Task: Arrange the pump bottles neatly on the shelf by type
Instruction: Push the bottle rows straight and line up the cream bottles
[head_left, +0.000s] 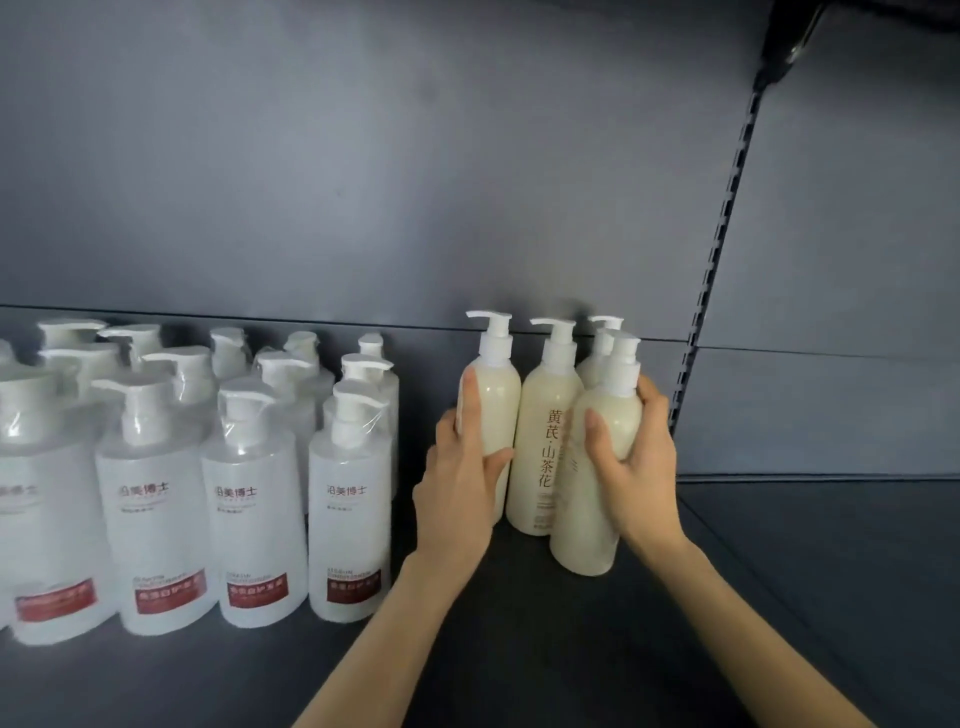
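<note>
A: Cream bottles first, where are they?

B: Right of centre on the shelf (545, 649), a cluster of four near the back panel (363, 156). The left cream bottle (496, 410) and the lettered cream bottle (537, 457) stand upright side by side. The front cream bottle (584, 519) is nearest the camera and leans a bit left. I can't tell if its base sits on the shelf.

A: And the fourth?

B: The back cream bottle (592, 366) is mostly hidden behind the front one. Only its pump and shoulder show.

A: Hands?

B: The left hand (454, 483) is wrapped round the left cream bottle, thumb across the front and fingers up its left side. The right hand (641, 478) grips the front cream bottle, thumb on the front, fingers curled behind. Both forearms are cut off at the bottom edge.

A: Labels readable?

B: Only the vertical characters on the lettered one. The label on the front one is partly covered by the thumb.

A: What's around them?

B: White bottles (249, 499) in rows on the left, well apart from the cream ones, in plastic wrap with red labels. The small print is blurred, and the leftmost ones are cut by the frame. A slotted rail (719, 260) runs up on the right.
</note>
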